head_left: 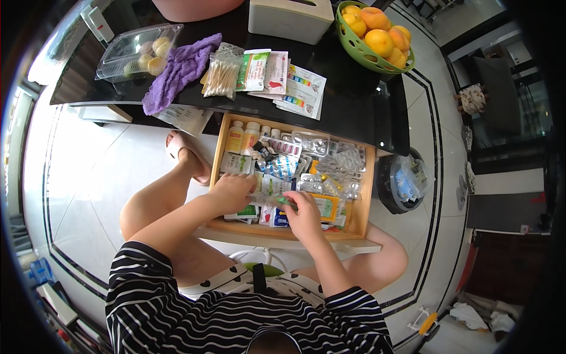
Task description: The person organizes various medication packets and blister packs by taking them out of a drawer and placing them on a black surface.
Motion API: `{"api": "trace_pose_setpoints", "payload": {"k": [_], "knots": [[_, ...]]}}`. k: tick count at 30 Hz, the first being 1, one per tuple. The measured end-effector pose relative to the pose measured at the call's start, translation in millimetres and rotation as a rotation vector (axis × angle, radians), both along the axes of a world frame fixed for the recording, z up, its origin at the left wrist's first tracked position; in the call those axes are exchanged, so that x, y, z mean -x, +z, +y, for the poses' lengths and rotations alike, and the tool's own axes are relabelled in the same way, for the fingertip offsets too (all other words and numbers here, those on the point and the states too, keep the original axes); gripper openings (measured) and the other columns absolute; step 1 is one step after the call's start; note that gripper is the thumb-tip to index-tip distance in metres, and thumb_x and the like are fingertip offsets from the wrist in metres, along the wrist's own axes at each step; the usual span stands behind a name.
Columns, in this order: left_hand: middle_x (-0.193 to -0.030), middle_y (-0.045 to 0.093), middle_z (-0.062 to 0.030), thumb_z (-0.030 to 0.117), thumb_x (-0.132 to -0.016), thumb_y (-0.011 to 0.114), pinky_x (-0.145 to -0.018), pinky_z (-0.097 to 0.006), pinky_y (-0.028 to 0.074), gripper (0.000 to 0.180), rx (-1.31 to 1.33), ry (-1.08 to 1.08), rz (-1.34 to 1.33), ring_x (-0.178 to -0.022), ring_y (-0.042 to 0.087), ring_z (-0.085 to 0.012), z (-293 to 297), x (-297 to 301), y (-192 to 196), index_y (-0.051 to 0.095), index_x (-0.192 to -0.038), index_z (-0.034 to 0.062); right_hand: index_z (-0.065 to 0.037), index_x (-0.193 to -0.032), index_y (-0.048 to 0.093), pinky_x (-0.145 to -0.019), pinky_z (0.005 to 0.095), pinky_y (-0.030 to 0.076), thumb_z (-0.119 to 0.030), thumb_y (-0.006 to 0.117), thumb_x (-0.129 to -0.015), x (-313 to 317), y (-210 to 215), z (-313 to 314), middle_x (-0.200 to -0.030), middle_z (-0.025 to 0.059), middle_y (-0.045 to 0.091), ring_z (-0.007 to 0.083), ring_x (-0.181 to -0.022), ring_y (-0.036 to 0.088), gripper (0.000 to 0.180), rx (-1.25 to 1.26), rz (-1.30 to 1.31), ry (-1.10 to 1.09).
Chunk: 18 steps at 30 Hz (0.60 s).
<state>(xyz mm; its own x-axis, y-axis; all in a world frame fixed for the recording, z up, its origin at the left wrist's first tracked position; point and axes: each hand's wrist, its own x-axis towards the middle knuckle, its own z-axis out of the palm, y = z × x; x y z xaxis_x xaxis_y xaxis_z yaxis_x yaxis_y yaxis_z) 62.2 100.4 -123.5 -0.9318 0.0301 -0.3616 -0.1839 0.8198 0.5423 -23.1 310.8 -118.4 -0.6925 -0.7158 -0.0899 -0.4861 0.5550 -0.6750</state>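
An open wooden drawer (369, 177) full of medicine lies in front of me. My right hand (305, 215) pinches a small clear packet with a green part (286, 202) above the drawer's near side. My left hand (234, 190) reaches over the left side, fingers bent; the packet's clear end seems to run toward it, but what its fingers hold is hidden. White bottles with yellow labels (234, 137) stand in the far left corner. Around the hands lie blister packs (283, 167), sachets (237, 163) and a yellow-edged packet (326, 206).
On the black table (365, 100) are cotton swabs (222, 76), flat packets (302, 91), a purple cloth (183, 71), a clear food box (138, 53), a tissue box (290, 20) and a green fruit basket (370, 56). A black bin (398, 197) stands right of the drawer.
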Motion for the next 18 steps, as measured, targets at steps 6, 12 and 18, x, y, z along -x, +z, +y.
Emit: {"api": "trace_pose_setpoints", "payload": {"k": [6,12,18], "knots": [[-0.098,0.063,-0.0188,0.018,-0.082,0.064,-0.077,-0.037,0.048,0.033,-0.552,0.404,-0.005,-0.088,0.062,-0.0298,-10.0,9.8,25.0,0.053,-0.107,-0.0009,0.000,-0.103,0.060,-0.072,0.0236,0.046,-0.006,0.062,-0.088,1.1,13.9,0.4,-0.098,0.0017,0.063,0.0082,-0.082,0.058,0.017,0.404,-0.801,-0.415],[-0.103,0.062,-0.0083,0.015,-0.089,0.058,-0.080,-0.029,0.046,0.029,-1.092,0.687,-0.179,-0.091,0.058,-0.0160,3.3,9.5,12.6,0.054,-0.112,-0.0026,-0.004,-0.102,0.059,-0.074,0.0229,0.046,-0.010,0.060,-0.090,-1.8,19.6,-7.5,-0.095,0.0001,0.061,0.0070,-0.085,0.057,0.013,0.678,-1.142,-0.638],[-0.110,0.061,-0.0096,0.009,-0.090,0.053,-0.087,-0.030,0.046,0.030,-1.326,0.877,-0.245,-0.099,0.058,-0.0175,11.4,8.9,18.3,0.051,-0.117,-0.0011,-0.006,-0.101,0.058,-0.077,0.0255,0.047,-0.011,0.057,-0.091,-3.6,23.0,-8.8,-0.098,0.0011,0.062,0.0090,-0.088,0.058,0.010,0.727,-1.237,-0.625]]}}
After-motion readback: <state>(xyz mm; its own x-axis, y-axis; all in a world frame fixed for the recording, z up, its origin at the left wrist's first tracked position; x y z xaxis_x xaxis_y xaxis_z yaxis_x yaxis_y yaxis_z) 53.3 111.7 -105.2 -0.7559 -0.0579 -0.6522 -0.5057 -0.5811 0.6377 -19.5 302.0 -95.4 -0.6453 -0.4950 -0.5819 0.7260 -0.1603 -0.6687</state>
